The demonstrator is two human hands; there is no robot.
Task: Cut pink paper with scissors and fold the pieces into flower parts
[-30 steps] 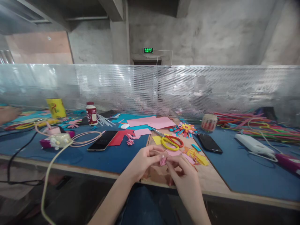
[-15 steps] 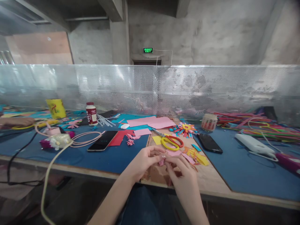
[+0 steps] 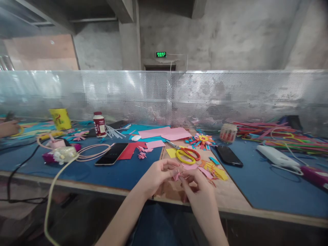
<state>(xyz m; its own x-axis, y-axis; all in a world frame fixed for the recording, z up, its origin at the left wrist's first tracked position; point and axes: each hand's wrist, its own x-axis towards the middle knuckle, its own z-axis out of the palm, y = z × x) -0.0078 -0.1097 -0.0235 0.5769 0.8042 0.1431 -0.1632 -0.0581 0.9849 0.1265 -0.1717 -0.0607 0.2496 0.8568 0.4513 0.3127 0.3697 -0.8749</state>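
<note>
Between the fingertips of both hands is a small pink paper piece [image 3: 176, 176], partly hidden by the fingers. My left hand [image 3: 159, 174] pinches it from the left and my right hand [image 3: 198, 182] from the right, just above the table's front edge. Beyond the hands lie scissors [image 3: 186, 156] with one yellow and one red handle loop. To the right of them are yellow, orange and pink paper scraps [image 3: 214, 170]. Cut pink paper pieces [image 3: 142, 152] rest on the left near red paper [image 3: 127, 150]. A many-coloured paper flower [image 3: 203, 140] sits farther back.
Phones lie on the left [image 3: 112, 154] and right [image 3: 229, 156]. A dark red bottle [image 3: 99, 124], a yellow container [image 3: 60, 118] and a jar [image 3: 228, 133] stand behind. Cables [image 3: 55, 184] hang over the left edge. Another person's hand [image 3: 9, 129] is at far left.
My hands stay nearly in place, with slight finger movement on the pink paper piece. At far left, the other person's hand has shifted back and lifted.
</note>
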